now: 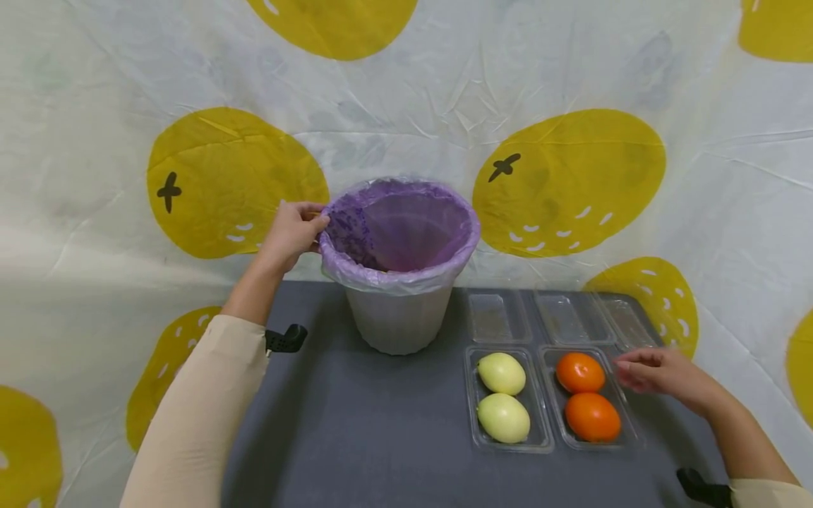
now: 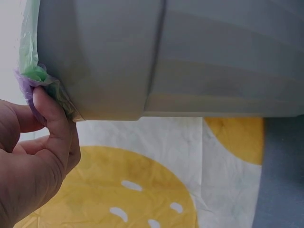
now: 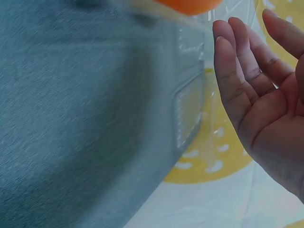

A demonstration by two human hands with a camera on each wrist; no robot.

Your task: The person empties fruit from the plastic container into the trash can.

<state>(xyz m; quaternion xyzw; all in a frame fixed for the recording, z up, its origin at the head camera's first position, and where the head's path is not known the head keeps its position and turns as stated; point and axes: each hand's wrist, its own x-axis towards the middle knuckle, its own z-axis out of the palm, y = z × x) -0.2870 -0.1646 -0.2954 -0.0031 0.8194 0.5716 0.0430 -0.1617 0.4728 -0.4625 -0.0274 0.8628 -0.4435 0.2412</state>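
Note:
A trash bin [image 1: 399, 321] stands on the dark table, lined with a purple bag [image 1: 413, 233] folded over its rim. At the rim's left side my left hand [image 1: 295, 233] pinches the bag-covered edge between thumb and fingers. The left wrist view shows that hand [image 2: 42, 142] gripping the gathered bag [image 2: 35, 78] against the bin wall [image 2: 142, 57]. My right hand [image 1: 663, 377] hovers just right of a clear tray [image 1: 625, 423] with two shiny orange fruits [image 1: 592, 416]. It holds nothing, and its fingers [image 3: 228, 71] are loosely bent in the right wrist view.
Left of the orange fruits, another clear tray [image 1: 475, 416] holds two pale yellow-green, lemon-shaped fruits [image 1: 503, 418]. More clear trays [image 1: 498, 317] lie in a row behind these. A white sheet [image 1: 406, 92] printed with yellow lemons hangs behind the table [image 1: 368, 430].

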